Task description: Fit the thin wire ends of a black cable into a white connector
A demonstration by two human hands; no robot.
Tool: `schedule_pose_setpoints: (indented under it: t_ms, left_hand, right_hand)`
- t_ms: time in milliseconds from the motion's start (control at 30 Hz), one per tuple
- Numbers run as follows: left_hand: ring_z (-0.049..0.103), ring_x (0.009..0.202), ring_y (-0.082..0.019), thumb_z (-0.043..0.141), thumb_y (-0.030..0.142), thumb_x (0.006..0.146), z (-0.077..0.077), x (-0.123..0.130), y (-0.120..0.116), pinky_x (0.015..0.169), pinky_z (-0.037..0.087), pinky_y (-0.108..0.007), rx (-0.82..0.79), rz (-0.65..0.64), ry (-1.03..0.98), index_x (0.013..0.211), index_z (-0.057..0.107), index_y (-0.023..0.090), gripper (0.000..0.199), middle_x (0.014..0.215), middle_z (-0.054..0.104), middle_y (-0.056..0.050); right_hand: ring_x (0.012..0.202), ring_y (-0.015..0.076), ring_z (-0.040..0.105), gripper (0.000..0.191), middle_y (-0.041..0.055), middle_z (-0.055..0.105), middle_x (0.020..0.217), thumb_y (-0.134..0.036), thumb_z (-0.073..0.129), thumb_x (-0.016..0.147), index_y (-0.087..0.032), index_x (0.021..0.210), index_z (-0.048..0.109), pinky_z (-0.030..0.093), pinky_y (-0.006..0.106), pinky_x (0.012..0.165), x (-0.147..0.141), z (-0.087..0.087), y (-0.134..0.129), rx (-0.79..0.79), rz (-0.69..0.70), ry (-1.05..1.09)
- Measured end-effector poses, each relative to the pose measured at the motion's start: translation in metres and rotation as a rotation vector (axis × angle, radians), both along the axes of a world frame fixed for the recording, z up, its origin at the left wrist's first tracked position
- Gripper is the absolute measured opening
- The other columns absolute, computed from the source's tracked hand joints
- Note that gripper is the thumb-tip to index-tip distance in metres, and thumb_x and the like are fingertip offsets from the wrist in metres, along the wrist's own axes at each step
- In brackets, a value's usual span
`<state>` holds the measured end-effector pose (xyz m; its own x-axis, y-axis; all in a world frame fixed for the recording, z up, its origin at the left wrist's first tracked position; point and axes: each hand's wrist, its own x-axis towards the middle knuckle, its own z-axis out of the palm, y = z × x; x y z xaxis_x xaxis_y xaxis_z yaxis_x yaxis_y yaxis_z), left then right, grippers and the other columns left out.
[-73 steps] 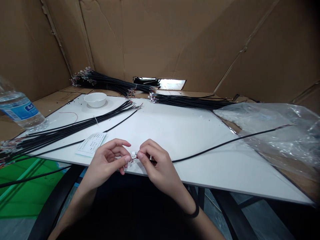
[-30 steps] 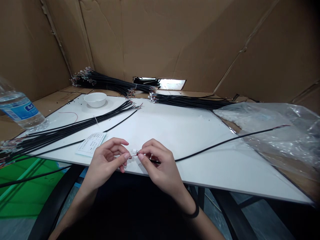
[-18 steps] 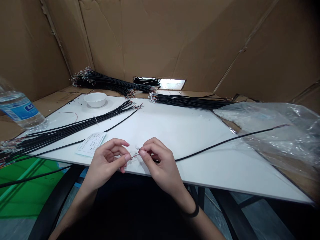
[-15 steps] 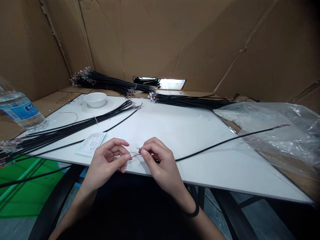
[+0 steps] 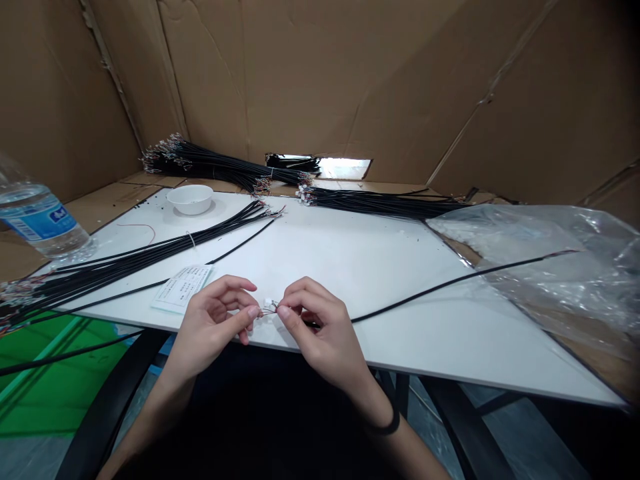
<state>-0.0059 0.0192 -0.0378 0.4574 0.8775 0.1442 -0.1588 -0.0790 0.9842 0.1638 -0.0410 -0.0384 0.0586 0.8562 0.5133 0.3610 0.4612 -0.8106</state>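
Near the front edge of the white tabletop (image 5: 400,267), my left hand (image 5: 220,320) pinches the ends of thin wires (image 5: 269,311) between thumb and forefinger. Facing it, my right hand (image 5: 317,323) is closed on the same wires close to a small white connector (image 5: 271,303). The connector sticks up between the two hands. From behind my right hand a black cable (image 5: 425,293) runs out to the right, its far end with bare thin wires lying over a plastic bag. My right fingers partly hide where the wires meet the cable.
Bundles of black cables (image 5: 125,257) lie at the left, with more cables (image 5: 370,201) along the back. A white bowl (image 5: 190,199), a water bottle (image 5: 40,220) and a printed paper slip (image 5: 183,288) are at the left. The clear plastic bag (image 5: 565,267) covers the right side; cardboard walls (image 5: 310,80) surround the table.
The white connector has shifted slightly left and down, out from my right fingertips, and shows more plainly. My right fingertips have moved a little left, closer to my left hand.
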Motion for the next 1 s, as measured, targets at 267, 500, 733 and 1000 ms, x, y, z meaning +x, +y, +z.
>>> schedule_pose_setpoints:
  t_ms: [267, 500, 733, 1000]
  left_hand:
    - [0.057, 0.051, -0.007, 0.076, 0.022, 0.080, -0.001, 0.001, 0.001, 0.043, 0.052, -0.015, 0.000, -0.007, -0.004, 0.096, 0.062, 0.016, 0.022, 0.068, 0.067, 0.002]
    - [0.056, 0.046, -0.005, 0.076, 0.021, 0.079, 0.000, 0.002, -0.002, 0.042, 0.050, -0.014, 0.003, 0.060, 0.002, 0.094, 0.062, 0.017, 0.021, 0.067, 0.068, 0.003]
    - [0.053, 0.043, -0.005, 0.079, 0.021, 0.076, -0.006, 0.007, -0.008, 0.037, 0.045, -0.012, 0.106, 0.235, 0.017, 0.092, 0.065, 0.017, 0.022, 0.067, 0.070, 0.003]
    - [0.057, 0.048, -0.007, 0.078, 0.021, 0.078, -0.008, 0.005, -0.007, 0.039, 0.049, -0.013, 0.124, 0.205, 0.017, 0.090, 0.066, 0.019, 0.018, 0.068, 0.069, 0.003]
  right_hand:
    - [0.067, 0.0114, 0.052, 0.016, 0.0022, 0.056, 0.079, -0.014, 0.054, 0.090, -0.016, 0.075, 0.058, 0.040, 0.023, 0.057, 0.001, -0.001, 0.001, 0.029, 0.012, -0.103]
    - [0.066, 0.0122, 0.050, 0.014, 0.0035, 0.054, 0.081, -0.010, 0.052, 0.089, -0.016, 0.077, 0.055, 0.038, 0.023, 0.052, -0.005, -0.010, 0.000, 0.105, -0.138, -0.264]
    - [0.066, 0.0131, 0.051, 0.016, 0.0042, 0.052, 0.079, -0.009, 0.049, 0.090, -0.016, 0.077, 0.054, 0.041, 0.023, 0.051, -0.009, -0.013, 0.002, 0.159, -0.227, -0.331]
    - [0.069, 0.0132, 0.055, 0.014, 0.0070, 0.057, 0.092, -0.011, 0.050, 0.092, -0.015, 0.096, 0.062, 0.045, 0.023, 0.054, -0.008, -0.013, 0.002, 0.151, -0.201, -0.332]
